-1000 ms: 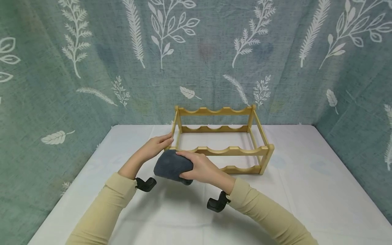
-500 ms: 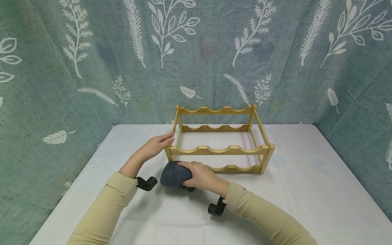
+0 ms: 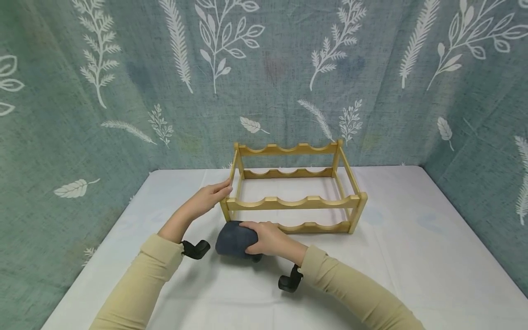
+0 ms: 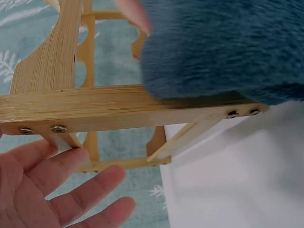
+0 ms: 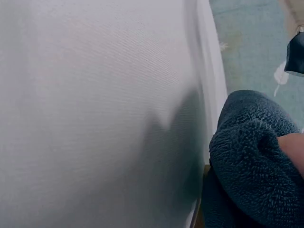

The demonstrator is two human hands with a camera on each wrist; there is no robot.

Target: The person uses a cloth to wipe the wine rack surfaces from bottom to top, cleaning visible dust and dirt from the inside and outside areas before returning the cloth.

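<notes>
A wooden rack (image 3: 270,203) with scalloped rails stands on the table. My left hand (image 3: 208,198) rests against its left end at the upper front corner. In the left wrist view, the fingers (image 4: 97,192) are loosely extended, with some fingertips behind the wooden bar. My right hand (image 3: 270,238) grips a folded dark blue cloth (image 3: 235,240), thumb and fingers around its right side. The cloth lies over the lower front left corner of the rack and hides the end of the lower rail. Its fuzzy pile (image 5: 251,166) shows in the right wrist view.
A white cloth covers the table (image 3: 396,266). Green fabric (image 3: 185,114) with white leaf patterns hangs behind it and at both sides. Black wrist cameras sit on the left wrist (image 3: 197,250) and the right wrist (image 3: 290,279).
My right hand has moved the cloth down from the upper front rail's left end to the lower front corner, nearly still in the last half second. My left hand stays at the rack.
</notes>
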